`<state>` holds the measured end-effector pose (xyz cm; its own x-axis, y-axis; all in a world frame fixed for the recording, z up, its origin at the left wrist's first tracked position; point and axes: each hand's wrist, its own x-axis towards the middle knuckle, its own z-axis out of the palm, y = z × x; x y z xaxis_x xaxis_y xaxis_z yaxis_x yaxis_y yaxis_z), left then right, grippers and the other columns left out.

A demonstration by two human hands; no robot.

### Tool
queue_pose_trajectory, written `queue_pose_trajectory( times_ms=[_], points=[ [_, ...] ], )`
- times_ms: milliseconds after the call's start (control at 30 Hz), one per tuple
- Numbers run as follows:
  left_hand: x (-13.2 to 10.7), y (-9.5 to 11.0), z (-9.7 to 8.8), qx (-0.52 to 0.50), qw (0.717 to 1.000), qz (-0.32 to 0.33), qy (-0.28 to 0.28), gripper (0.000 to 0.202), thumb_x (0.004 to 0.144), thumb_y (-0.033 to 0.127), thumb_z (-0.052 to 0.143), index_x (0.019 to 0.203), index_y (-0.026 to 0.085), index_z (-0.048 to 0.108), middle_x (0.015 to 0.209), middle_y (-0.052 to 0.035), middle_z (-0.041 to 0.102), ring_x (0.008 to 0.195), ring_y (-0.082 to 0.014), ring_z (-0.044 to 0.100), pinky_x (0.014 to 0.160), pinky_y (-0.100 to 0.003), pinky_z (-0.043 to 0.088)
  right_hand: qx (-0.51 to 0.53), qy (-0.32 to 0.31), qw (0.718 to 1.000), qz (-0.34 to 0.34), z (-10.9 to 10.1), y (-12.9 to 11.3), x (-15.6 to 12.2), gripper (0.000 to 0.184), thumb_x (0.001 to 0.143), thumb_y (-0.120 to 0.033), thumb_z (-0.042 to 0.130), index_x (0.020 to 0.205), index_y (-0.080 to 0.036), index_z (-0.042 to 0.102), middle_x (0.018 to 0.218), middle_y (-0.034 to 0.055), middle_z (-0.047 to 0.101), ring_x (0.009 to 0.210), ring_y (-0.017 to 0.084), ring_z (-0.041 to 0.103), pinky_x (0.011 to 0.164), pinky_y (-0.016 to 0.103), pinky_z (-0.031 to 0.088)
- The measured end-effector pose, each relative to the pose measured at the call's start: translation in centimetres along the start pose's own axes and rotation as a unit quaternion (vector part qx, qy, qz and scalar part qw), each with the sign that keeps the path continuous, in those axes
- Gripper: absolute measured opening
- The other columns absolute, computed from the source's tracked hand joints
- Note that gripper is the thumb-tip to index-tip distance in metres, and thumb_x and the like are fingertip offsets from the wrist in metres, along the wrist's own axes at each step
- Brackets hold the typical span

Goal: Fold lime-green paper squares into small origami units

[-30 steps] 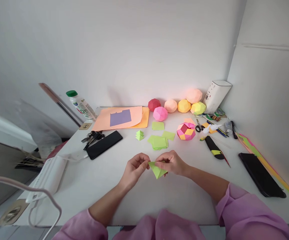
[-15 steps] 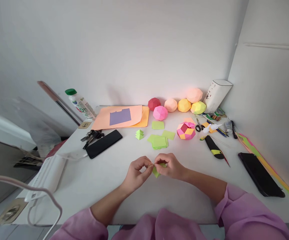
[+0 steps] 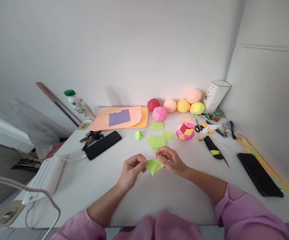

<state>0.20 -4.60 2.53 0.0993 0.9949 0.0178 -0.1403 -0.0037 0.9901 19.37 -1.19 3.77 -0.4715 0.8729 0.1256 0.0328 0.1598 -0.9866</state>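
A creased green paper square (image 3: 153,166) is held between my hands, above the white table near its middle. My left hand (image 3: 132,169) pinches its left corner between thumb and fingers. At the other side, my right hand (image 3: 171,161) has its thumb and fingers on the right part, the fingertips partly hidden behind the paper. Just beyond lies a loose stack of green paper squares (image 3: 158,142). A small folded green paper piece (image 3: 138,135) stands to the left of that stack. Right of it rests a partly built pink, red and yellow paper ball (image 3: 185,131) with an opening on top.
Several finished paper balls (image 3: 169,106) line the wall. On the left are a black phone (image 3: 103,145), keys (image 3: 91,137), a bottle (image 3: 79,106) and a white power strip (image 3: 44,180). Scissors (image 3: 198,126), a cutter (image 3: 213,147) and a black case (image 3: 259,175) lie on the right.
My hands have moved slightly apart. The green paper, earlier mostly covered by my fingers, now shows spread between them with its crease visible.
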Motion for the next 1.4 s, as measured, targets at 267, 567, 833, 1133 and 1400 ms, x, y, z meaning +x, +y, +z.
queue_pose_trajectory(
  times_ms=[267,567,833,1133,1400],
  points=[
    [-0.1,0.0,0.2,0.083,0.995,0.01,0.061,0.032,0.085,0.044,0.05,0.09,0.017,0.065,0.062,-0.0016,0.061,0.066,-0.0156,0.057,0.072,-0.031,0.046,-0.008,0.005,1.0,-0.006,0.8,0.4,-0.4,0.03,0.082,-0.039,0.058,0.094,-0.015,0.07,0.061,0.0011,0.061,0.043,0.009,0.052,0.042,0.023,0.049],
    [0.0,0.2,0.8,0.034,0.997,-0.006,0.068,0.037,0.073,0.041,0.066,0.101,0.017,0.062,0.062,0.003,0.051,0.058,-0.0106,0.05,0.055,-0.023,0.043,0.034,0.008,0.999,0.035,0.6,0.5,-0.3,0.037,0.083,-0.045,0.055,0.099,-0.014,0.07,0.058,0.0004,0.057,0.049,0.01,0.054,0.042,0.021,0.041],
    [-0.3,0.0,0.8,-0.004,0.999,0.002,0.041,0.036,0.079,0.035,0.061,0.111,0.02,0.053,0.071,0.0022,0.049,0.063,-0.0105,0.049,0.057,-0.022,0.042,0.127,0.011,0.988,0.09,0.4,0.7,0.2,0.027,0.071,-0.034,0.07,0.091,-0.016,0.066,0.057,-0.0035,0.054,0.047,0.007,0.049,0.043,0.02,0.038],
    [-0.8,0.0,1.2,-0.071,0.997,0.001,-0.022,0.018,0.083,0.032,0.058,0.093,0.024,0.045,0.076,0.0032,0.054,0.061,-0.0089,0.052,0.054,-0.019,0.044,0.138,-0.042,0.986,0.085,0.5,0.4,0.0,0.027,0.075,-0.034,0.067,0.095,-0.014,0.065,0.058,-0.003,0.055,0.046,0.008,0.051,0.042,0.02,0.039],
    [-0.7,-0.7,0.9,-0.007,1.0,0.015,-0.003,0.03,0.078,0.031,0.065,0.106,0.021,0.061,0.088,-0.0036,0.056,0.076,-0.0144,0.054,0.066,-0.025,0.047,0.033,0.014,0.999,-0.019,0.7,0.0,-0.2,0.018,0.076,-0.031,0.066,0.086,-0.016,0.069,0.079,0.0034,0.059,0.05,0.007,0.053,0.044,0.021,0.047]
  ],
)
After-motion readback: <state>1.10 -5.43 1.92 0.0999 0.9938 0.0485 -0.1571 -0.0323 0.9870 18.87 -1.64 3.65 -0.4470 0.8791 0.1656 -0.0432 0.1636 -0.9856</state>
